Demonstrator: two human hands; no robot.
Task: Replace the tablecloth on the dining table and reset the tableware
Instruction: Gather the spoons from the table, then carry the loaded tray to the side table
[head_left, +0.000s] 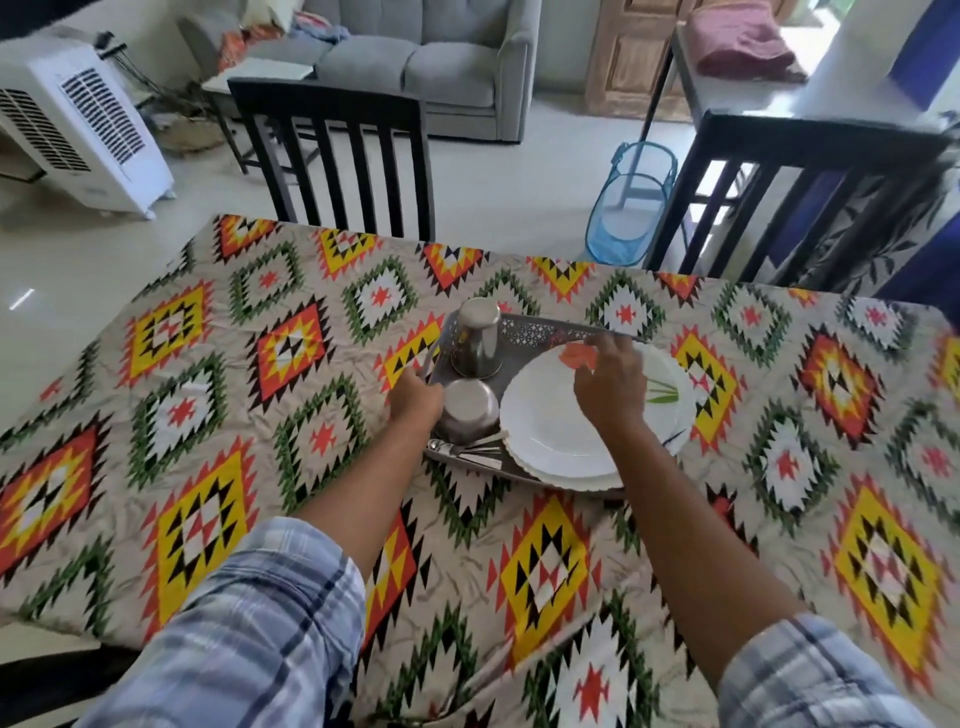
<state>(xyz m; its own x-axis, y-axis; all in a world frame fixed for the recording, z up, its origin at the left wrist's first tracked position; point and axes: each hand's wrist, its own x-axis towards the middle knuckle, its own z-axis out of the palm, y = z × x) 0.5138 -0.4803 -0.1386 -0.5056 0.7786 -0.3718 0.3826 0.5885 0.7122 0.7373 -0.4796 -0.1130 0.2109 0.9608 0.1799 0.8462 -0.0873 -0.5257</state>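
A beige tablecloth (208, 415) with bright diamond patterns covers the dining table. At its middle lies a grey perforated tray (540, 330). On the tray stand a tall upturned steel tumbler (475, 338) and a shorter one (467, 410), with spoons (467, 449) at the front and a stack of white plates (550, 436) with a flower print on the right. My left hand (415, 395) curls around the tray's left rim. My right hand (608, 384) hovers over the plates, its fingers spread and the tips near the tray's far rim.
Two dark slatted chairs (337, 156) (779, 197) stand at the table's far side. A blue mesh basket (628, 208) sits on the floor between them. A white air cooler (83, 130) is at the far left and a grey sofa (441, 62) behind.
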